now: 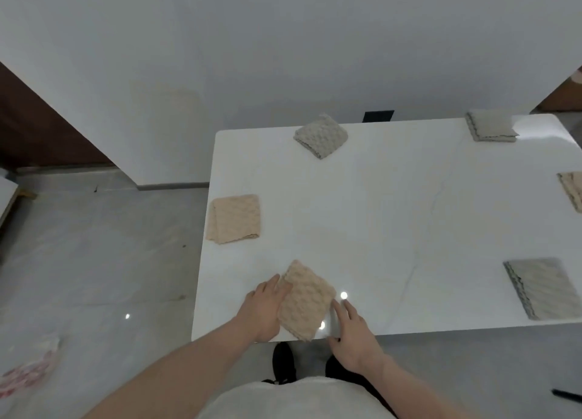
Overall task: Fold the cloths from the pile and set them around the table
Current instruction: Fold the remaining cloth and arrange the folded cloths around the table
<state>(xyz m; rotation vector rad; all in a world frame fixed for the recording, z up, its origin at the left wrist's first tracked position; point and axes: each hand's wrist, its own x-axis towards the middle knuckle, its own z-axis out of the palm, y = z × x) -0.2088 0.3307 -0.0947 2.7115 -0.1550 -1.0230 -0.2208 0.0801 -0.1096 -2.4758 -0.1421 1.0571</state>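
A folded beige cloth [305, 302] lies turned like a diamond at the near edge of the white table [393, 214]. My left hand [266, 308] rests flat against its left side, fingers straight. My right hand [352, 333] lies on the table just right of the cloth, fingers extended toward its edge. Other folded cloths sit around the table: a beige one [234, 218] at the left edge, a grey one [321, 135] at the far side, a grey one [489, 125] at the far right corner, a beige one [573, 190] at the right, a grey one [541, 288] near right.
A white wall stands behind the table, with a dark socket [378, 116] low on it. Grey tiled floor spreads to the left, where a pink-and-white bundle [31, 368] lies. My dark shoes [283, 362] show under the table's near edge.
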